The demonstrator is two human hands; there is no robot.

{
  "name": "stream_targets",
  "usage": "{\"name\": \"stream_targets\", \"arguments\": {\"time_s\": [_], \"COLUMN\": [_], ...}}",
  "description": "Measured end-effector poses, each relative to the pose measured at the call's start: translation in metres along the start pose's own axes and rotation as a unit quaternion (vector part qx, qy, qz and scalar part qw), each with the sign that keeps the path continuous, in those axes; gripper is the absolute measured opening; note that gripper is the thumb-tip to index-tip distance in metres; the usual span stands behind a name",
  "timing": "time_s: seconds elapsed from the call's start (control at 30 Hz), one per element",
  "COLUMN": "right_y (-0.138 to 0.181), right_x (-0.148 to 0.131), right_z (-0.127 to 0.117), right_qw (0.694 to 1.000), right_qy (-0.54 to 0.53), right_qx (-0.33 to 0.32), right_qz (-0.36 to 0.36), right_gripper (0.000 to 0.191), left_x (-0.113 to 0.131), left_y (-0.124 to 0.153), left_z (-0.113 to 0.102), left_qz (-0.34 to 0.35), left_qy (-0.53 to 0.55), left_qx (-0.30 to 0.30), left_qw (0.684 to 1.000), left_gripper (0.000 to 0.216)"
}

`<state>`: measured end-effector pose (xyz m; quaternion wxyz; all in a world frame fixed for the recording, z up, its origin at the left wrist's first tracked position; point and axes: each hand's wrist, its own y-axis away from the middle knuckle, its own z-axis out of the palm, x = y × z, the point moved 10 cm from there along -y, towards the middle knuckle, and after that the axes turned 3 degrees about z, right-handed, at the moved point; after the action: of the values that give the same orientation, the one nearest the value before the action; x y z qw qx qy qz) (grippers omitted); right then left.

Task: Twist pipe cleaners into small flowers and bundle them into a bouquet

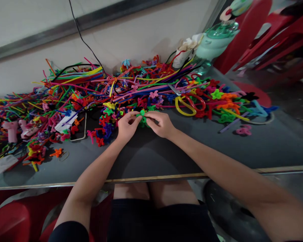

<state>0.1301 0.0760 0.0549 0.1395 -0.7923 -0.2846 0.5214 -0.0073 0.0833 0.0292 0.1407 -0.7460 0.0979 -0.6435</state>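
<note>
My left hand [128,126] and my right hand [162,123] meet over the dark table. Thumbs and index fingers of both are pinched on a small green pipe cleaner flower [142,113], whose lower loops partly show between the hands. Just beyond the fingertips lies a row of finished-looking pipe cleaner flowers, among them a pink one [154,94] and a yellow one [109,105]. Left of my left hand sits a cluster of red and blue pipe cleaner pieces [108,129]. Scissors [177,105] with yellow and red handles rest to the right of my right hand.
A long heap of loose pipe cleaners [88,80] runs along the wall. At the back right stand a paper cup [179,59] and a mint-green bottle [214,43]. Red chairs [255,37] are beyond the table's right end. The table's front edge [156,178] crosses above my lap.
</note>
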Motion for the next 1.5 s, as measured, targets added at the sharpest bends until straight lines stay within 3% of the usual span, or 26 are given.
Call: {"name": "stream_targets", "arguments": {"time_s": [0.17,0.3,0.47,0.53,0.6,0.7,0.87,1.0,1.2,1.37,1.5], "right_y": [0.000,-0.001,0.000,0.000,-0.001,-0.001,0.001,-0.001,0.000,-0.004,-0.002], "right_x": [0.025,0.032,0.036,0.033,0.027,0.020,0.014,0.014,0.025,0.022,0.038], "right_z": [0.018,0.021,0.020,0.015,0.009,0.009,0.020,0.020,0.016,0.012,0.012], "right_qw": [0.979,0.977,0.974,0.978,0.983,0.966,0.965,0.975,0.975,0.983,0.975], "right_qy": [-0.143,-0.113,-0.101,-0.060,0.048,0.192,0.170,0.127,0.098,0.055,-0.017], "right_qx": [-0.051,-0.051,-0.059,-0.058,-0.069,-0.117,-0.188,-0.173,-0.144,-0.115,-0.081], "right_qz": [0.135,0.173,0.193,0.189,0.164,0.127,0.065,0.061,0.140,0.134,0.205], "right_gripper": [0.030,0.035,0.027,0.021,0.015,0.017,0.024,0.022,0.016,0.016,0.018], "left_x": [-0.003,-0.006,-0.001,0.006,0.013,0.024,0.031,0.037,0.034,0.033,0.033], "left_y": [0.002,-0.001,-0.007,-0.009,-0.010,-0.009,-0.005,0.000,0.004,0.003,0.004], "left_z": [-0.004,-0.009,-0.007,-0.007,-0.008,-0.001,0.008,0.009,0.015,0.011,0.010], "left_qz": [-0.037,-0.045,0.011,0.044,0.075,0.130,0.174,0.194,0.206,0.213,0.215], "left_qy": [-0.012,-0.035,-0.110,-0.136,-0.152,-0.177,-0.227,-0.258,-0.272,-0.288,-0.283], "left_qx": [0.024,0.029,-0.026,-0.032,-0.034,-0.068,-0.107,-0.094,-0.118,-0.106,-0.093], "left_qw": [0.999,0.998,0.994,0.989,0.985,0.973,0.952,0.942,0.933,0.928,0.930], "left_gripper": [0.026,0.026,0.023,0.027,0.031,0.026,0.020,0.020,0.018,0.015,0.016]}}
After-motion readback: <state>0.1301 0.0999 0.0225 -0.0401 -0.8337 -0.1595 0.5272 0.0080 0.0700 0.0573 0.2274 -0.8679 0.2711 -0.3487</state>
